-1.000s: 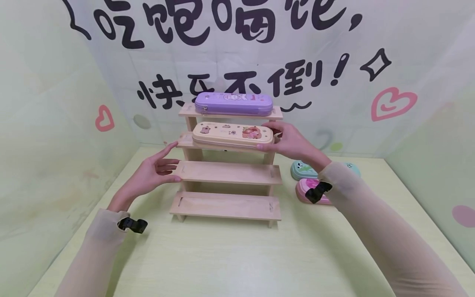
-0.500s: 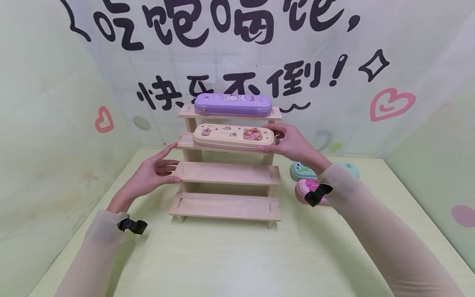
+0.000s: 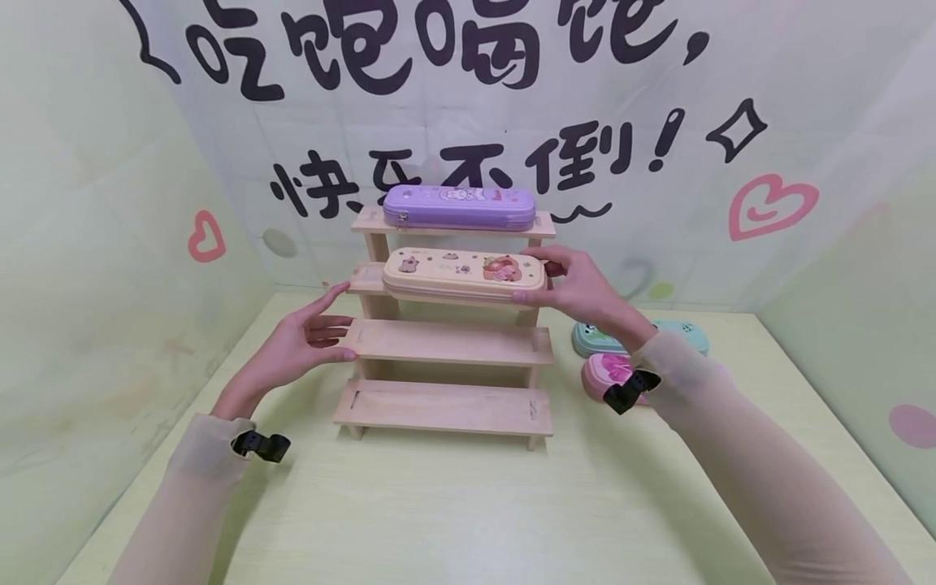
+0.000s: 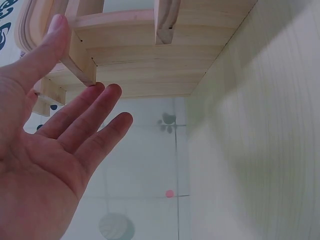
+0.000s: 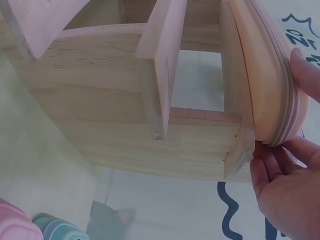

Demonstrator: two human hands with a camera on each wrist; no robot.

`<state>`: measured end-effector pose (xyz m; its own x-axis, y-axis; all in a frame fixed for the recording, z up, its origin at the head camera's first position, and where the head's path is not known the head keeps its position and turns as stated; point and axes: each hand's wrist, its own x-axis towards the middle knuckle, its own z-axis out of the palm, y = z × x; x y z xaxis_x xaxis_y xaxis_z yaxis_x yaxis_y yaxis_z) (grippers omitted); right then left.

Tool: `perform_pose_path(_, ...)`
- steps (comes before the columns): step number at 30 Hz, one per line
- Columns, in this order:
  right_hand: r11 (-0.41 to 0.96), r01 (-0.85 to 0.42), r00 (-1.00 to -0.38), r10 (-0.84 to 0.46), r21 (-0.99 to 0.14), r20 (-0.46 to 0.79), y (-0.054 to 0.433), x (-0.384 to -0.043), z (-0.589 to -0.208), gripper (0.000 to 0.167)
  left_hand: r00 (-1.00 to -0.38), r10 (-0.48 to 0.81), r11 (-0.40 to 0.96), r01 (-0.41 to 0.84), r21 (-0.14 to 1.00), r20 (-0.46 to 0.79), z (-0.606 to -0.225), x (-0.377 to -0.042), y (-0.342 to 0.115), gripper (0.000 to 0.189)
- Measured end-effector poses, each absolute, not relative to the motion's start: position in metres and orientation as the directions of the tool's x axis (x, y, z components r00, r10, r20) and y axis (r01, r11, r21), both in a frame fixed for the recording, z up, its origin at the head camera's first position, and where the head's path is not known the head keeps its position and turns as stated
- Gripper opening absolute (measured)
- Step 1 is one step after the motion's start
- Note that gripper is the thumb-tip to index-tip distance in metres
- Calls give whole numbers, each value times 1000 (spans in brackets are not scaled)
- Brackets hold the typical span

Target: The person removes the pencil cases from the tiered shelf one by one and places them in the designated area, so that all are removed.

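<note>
A cream pencil case (image 3: pixel 461 275) with cartoon prints lies along the second-highest tier of a wooden step rack (image 3: pixel 446 339). My right hand (image 3: pixel 578 286) pinches its right end, thumb at the front and fingers behind. In the right wrist view, the zipped side of the cream case (image 5: pixel 262 75) shows close over the tier board. On the rack's left side rests my left hand (image 4: pixel 50 150), its fingers extended at the side panel and its thumb by a tier's edge. A purple pencil case (image 3: pixel 459 208) occupies the top tier.
Right of the rack, a mint-green pencil case (image 3: pixel 683 331) and a pink pencil case (image 3: pixel 603 375) lie on the pale table (image 3: pixel 439 512), partly hidden by my right arm. A printed backdrop (image 3: pixel 775 122) stands behind, with side panels at left and right.
The cream pencil case has shifted slightly to the right and toward me along with my right hand, baring more of the tier's left end. My left hand keeps its place.
</note>
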<state>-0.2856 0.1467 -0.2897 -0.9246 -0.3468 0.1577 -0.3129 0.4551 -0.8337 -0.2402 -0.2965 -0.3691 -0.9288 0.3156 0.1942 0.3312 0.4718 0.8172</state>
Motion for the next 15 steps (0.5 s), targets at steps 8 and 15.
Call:
perform_pose_path(8,442,-327,-927,-320,-836,194,153,-279,-292,72,-927,317,476,339,811,201,-369,-239,-296,106)
perform_pose_path(15,457,-339,-925,-319,-822,204,162,-273,-293,74,-927,319,482,339,808,199,-368,-238,-297,106)
